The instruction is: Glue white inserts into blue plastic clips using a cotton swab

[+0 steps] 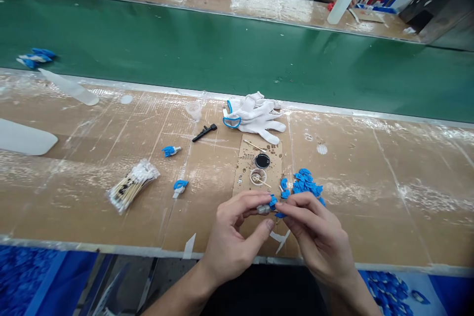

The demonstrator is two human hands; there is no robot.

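Observation:
Close together above the front of the table, my left hand (239, 232) and my right hand (320, 229) meet at a small blue-and-white plastic part (272, 201). The left fingers lie along its pale end, with the thumb below. My right thumb and fingertips pinch its blue side, hiding some of it. Just beyond, a stained cardboard piece (242, 168) bears a small cup of dark liquid (262, 160), a clear cup (258, 177) and a cotton swab (255, 146). A pile of small blue parts (307, 181) lies beside my right hand.
White gloves (255, 113) and a black plastic tool (204, 132) lie farther back. A bag of cotton swabs (133, 185) and two blue-and-white parts (180, 187) are at left. A green conveyor belt (166, 44) runs behind; people sit across, near a squeeze bottle (343, 2).

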